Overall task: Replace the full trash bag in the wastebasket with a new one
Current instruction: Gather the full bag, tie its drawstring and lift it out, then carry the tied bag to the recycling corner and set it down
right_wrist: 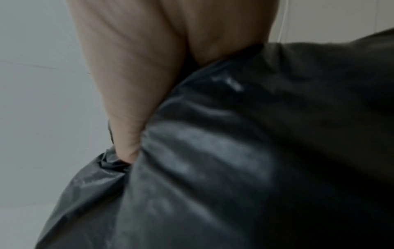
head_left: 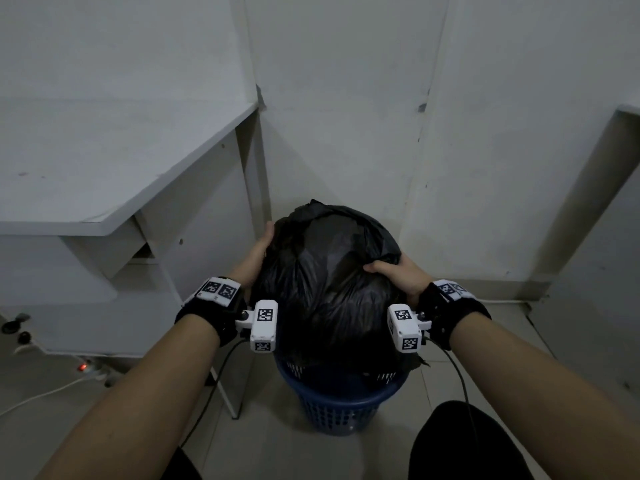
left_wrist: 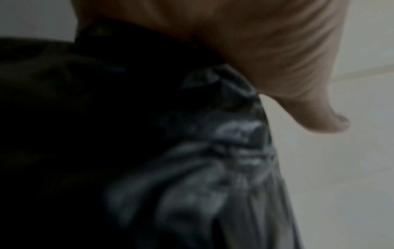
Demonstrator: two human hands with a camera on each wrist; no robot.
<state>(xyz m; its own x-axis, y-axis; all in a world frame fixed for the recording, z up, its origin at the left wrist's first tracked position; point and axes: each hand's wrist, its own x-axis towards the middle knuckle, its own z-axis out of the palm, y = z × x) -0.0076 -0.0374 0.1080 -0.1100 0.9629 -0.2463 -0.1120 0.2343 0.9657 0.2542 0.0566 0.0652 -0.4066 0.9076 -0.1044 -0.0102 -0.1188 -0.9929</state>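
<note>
A full black trash bag [head_left: 329, 282] bulges well above the blue perforated wastebasket [head_left: 341, 403] on the floor. My left hand [head_left: 261, 249] lies against the bag's left side, fingers hidden behind the plastic; in the left wrist view the left hand [left_wrist: 266, 55] presses into the crinkled black trash bag [left_wrist: 202, 168] with the thumb sticking out. My right hand [head_left: 394, 275] grips a bunch of plastic at the bag's upper right, thumb on top. In the right wrist view the right hand [right_wrist: 136, 80] digs into the folds of the black trash bag [right_wrist: 213, 160].
A white desk [head_left: 104, 168] with a cabinet below stands on the left, close to the basket. A power strip with a red light [head_left: 83, 367] and a white cord lie on the floor at left. White walls close the corner behind. My dark-clothed knee [head_left: 464, 441] is at lower right.
</note>
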